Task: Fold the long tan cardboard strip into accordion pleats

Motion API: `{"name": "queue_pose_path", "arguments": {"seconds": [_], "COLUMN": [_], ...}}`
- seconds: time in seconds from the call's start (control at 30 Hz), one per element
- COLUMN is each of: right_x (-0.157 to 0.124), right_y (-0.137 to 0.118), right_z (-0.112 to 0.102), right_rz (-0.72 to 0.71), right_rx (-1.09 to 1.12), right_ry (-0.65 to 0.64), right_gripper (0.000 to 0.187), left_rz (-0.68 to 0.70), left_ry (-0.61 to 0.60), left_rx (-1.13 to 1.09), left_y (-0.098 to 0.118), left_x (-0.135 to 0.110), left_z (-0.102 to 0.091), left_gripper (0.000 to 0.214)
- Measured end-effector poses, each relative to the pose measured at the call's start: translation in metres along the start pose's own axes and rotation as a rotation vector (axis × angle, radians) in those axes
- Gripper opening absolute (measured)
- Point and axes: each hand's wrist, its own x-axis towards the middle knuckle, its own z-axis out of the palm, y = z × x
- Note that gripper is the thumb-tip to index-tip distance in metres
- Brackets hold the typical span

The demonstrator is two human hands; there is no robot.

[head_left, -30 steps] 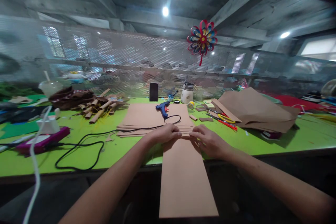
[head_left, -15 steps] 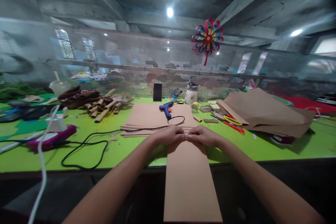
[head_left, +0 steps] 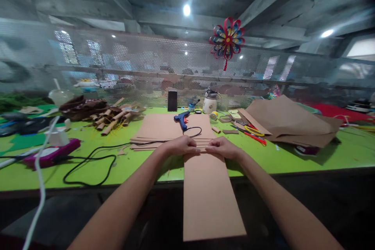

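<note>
A long strip of brown card (head_left: 209, 195) lies lengthwise across the near edge of the green table (head_left: 140, 166) and overhangs it toward me. My left hand (head_left: 178, 146) and my right hand (head_left: 222, 147) both pinch the strip's far end, fingertips almost touching. Just beyond them sits a stack of brown card sheets (head_left: 164, 131) with a blue glue gun (head_left: 181, 119) on top, its black cord (head_left: 93, 160) looping off to the left.
Rolled card tubes (head_left: 113, 119) lie at back left. A magenta box (head_left: 51, 154) and a white cable (head_left: 39, 187) are on the left. Scissors (head_left: 252, 133) and folded brown paper (head_left: 288, 123) lie right. A white jar (head_left: 209, 104) stands before the mesh screen, and a paper flower (head_left: 226, 39) hangs above.
My right hand has moved left along the strip's far end until it nearly meets my left hand. The view shifted slightly.
</note>
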Motion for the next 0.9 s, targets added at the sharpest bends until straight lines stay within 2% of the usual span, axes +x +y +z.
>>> {"name": "queue_pose_path", "arguments": {"seconds": [0.13,0.27,0.43,0.6,0.7,0.9], "right_x": [-0.004,-0.006,-0.006,-0.006,-0.007,-0.01], "right_y": [0.003,0.006,0.01,0.008,0.006,0.007], "right_z": [-0.008,-0.012,-0.011,-0.01,-0.011,-0.015], "right_rz": [0.003,0.018,0.045,0.055,0.045,0.019], "right_rx": [0.078,0.136,0.162,0.146,0.203,0.441], "right_ry": [-0.085,-0.067,-0.017,0.042,0.09,0.186], "right_gripper": [0.041,0.041,0.037,0.038,0.039,0.036], "left_rz": [-0.019,-0.004,0.033,-0.071,-0.115,-0.077], "left_ry": [-0.018,-0.134,-0.155,-0.127,-0.063,0.031], "left_rx": [-0.085,-0.189,-0.229,-0.283,-0.328,-0.465], "left_y": [-0.007,-0.011,-0.013,-0.016,-0.015,-0.012], "left_x": [-0.005,-0.013,-0.014,-0.014,-0.016,-0.018], "left_z": [-0.009,-0.02,-0.024,-0.023,-0.024,-0.023], "left_gripper": [0.048,0.042,0.036,0.037,0.04,0.039]}}
